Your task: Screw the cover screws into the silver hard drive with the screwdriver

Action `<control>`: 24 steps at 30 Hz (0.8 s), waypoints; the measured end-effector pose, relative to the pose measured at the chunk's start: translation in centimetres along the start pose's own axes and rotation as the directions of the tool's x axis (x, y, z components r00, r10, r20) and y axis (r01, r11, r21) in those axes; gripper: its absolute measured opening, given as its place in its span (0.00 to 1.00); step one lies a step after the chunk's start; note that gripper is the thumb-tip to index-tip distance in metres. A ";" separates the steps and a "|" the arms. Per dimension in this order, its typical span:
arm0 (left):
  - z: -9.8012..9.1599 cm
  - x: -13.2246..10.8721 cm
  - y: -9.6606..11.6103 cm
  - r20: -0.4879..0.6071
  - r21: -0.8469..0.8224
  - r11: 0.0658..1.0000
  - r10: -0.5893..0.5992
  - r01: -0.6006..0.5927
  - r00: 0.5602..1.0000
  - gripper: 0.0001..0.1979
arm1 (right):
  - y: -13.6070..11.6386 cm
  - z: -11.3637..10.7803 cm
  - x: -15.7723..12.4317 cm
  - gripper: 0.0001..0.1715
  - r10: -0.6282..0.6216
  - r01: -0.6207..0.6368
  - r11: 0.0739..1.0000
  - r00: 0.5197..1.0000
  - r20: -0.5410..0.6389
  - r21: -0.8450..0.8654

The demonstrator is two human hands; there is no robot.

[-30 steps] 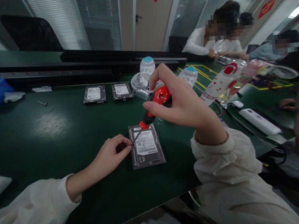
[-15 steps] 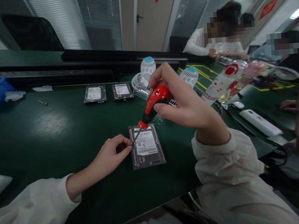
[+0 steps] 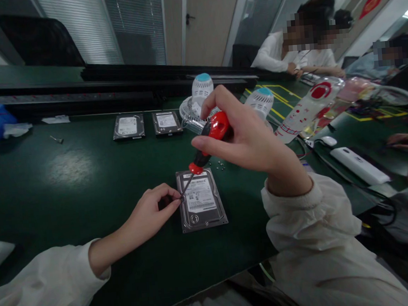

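A hard drive (image 3: pixel 205 217) with a white label lies flat on the green table in front of me. My right hand (image 3: pixel 250 140) grips the red and black handle of a screwdriver (image 3: pixel 219 125), whose shaft slants down to the left. The tip meets the drive's left edge. There my left hand (image 3: pixel 152 209) is pinched closed, thumb and index finger touching the edge beside the tip. Whatever sits between those fingertips is too small and hidden to name. Several tiny screws (image 3: pixel 220 165) lie scattered just beyond the drive's far right corner.
Two more hard drives, one on the left (image 3: pixel 128 127) and one on the right (image 3: pixel 167 123), lie farther back. White vented containers with blue tops (image 3: pixel 202 89), a tilted bottle (image 3: pixel 301 112) and a white power bank-like block (image 3: pixel 359 165) stand rightward. Other people sit at the right.
My right hand's fingers have shifted round the screwdriver handle, the thumb now stretched farther left. The handle has turned a little; the tip and my left hand stay at the same spot.
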State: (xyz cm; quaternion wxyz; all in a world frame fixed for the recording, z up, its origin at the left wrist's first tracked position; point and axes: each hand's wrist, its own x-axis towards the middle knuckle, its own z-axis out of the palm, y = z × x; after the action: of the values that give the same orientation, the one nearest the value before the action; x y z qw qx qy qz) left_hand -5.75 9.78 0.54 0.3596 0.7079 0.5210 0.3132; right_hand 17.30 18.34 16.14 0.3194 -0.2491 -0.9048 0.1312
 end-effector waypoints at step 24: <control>-0.1 0.1 0.1 0.008 -0.012 1.000 -0.005 0.005 1.000 0.08 | -0.4 0.4 0.0 0.15 -0.062 0.062 0.995 0.998 -0.011 0.080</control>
State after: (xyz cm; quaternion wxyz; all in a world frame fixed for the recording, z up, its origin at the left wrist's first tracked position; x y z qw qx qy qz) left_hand -5.78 9.89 0.65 0.3669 0.7056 0.5194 0.3128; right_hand 16.92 17.96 16.01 0.3369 -0.2083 -0.9048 0.1565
